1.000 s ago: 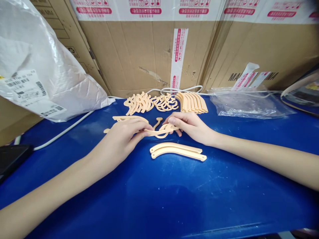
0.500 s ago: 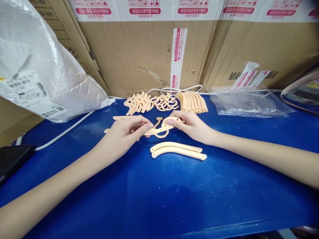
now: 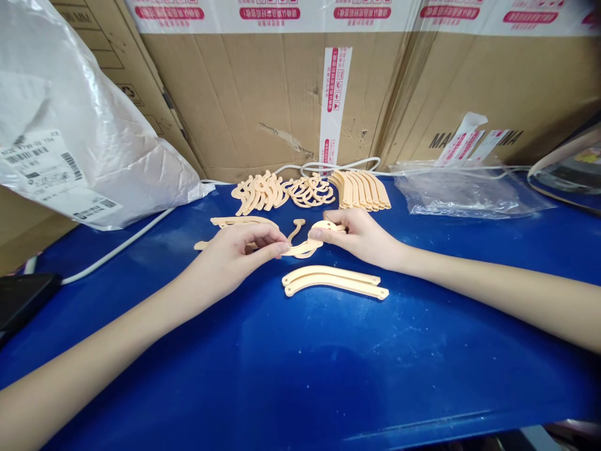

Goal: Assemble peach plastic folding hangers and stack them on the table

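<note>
My left hand (image 3: 237, 254) pinches one end of a thin curved peach plastic strip (image 3: 300, 249) between thumb and fingers. My right hand (image 3: 361, 237) is closed on a second peach piece, a curved hook-like part (image 3: 323, 225), held against the strip's other end. A loose hook piece (image 3: 297, 228) lies just behind the strip. Two long curved peach strips (image 3: 335, 282) lie side by side on the blue table (image 3: 300, 363) right in front of both hands. Another strip (image 3: 235, 222) lies behind my left hand.
At the back of the table sit piles of peach parts: a left heap (image 3: 260, 193), a middle heap of hooks (image 3: 310, 191) and a neat row of strips (image 3: 360, 189). Cardboard boxes (image 3: 263, 106) form the back wall. A white plastic bag (image 3: 61, 125), a white cable (image 3: 117, 249) and clear bags (image 3: 464, 195) flank them.
My right hand has shifted its grip from the strip's end to the hook-like piece and lifted it slightly. My left hand keeps its pinch, barely moving.
</note>
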Available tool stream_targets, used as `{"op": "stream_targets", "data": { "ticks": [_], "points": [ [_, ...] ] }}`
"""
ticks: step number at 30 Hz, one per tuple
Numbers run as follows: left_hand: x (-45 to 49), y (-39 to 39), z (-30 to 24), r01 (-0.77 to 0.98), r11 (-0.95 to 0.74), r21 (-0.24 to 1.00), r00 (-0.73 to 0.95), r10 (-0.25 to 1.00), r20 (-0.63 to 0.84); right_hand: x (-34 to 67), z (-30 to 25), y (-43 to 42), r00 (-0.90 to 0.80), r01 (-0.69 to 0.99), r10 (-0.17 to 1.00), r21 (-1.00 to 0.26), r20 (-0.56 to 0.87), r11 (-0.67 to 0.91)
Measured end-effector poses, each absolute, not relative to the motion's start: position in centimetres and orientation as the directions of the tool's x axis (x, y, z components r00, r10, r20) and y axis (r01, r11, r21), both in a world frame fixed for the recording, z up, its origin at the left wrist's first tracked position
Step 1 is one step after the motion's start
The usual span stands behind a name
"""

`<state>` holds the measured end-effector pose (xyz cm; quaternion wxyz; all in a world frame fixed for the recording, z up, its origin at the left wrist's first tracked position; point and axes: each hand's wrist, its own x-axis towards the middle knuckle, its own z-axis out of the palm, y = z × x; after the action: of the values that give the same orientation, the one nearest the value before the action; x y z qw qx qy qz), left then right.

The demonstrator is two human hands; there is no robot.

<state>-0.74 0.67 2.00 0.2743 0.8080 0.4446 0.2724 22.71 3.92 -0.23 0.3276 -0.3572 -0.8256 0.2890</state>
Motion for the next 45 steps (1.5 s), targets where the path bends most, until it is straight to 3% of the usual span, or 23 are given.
{"op": "stream_targets", "data": {
  "ticks": [17,29,37,45],
  "points": [
    [-0.74,0.6,2.02,0.639,-0.446,0.626,0.409,0.887,0.215,22.59,-0.03,3.68,-0.52,0.439,0.808,-0.725,0.277,0.531],
    [-0.72,0.69,2.07,0.655,-0.507,0.56,0.474,0.853,0.218,22.68,-0.16,3.77,-0.548,0.416,0.79,-0.729,0.277,0.544],
    [-0.72,0.63,2.06,0.655,-0.496,0.571,0.458,0.861,0.222,22.71,-0.44,3.75,-0.516,0.331,0.787,-0.769,0.337,0.547],
    [-0.45,0.49,2.14,0.661,-0.488,0.57,0.442,0.867,0.229,22.81,-0.34,3.6,-0.52,0.374,0.766,-0.705,0.378,0.602]
  ]
}}
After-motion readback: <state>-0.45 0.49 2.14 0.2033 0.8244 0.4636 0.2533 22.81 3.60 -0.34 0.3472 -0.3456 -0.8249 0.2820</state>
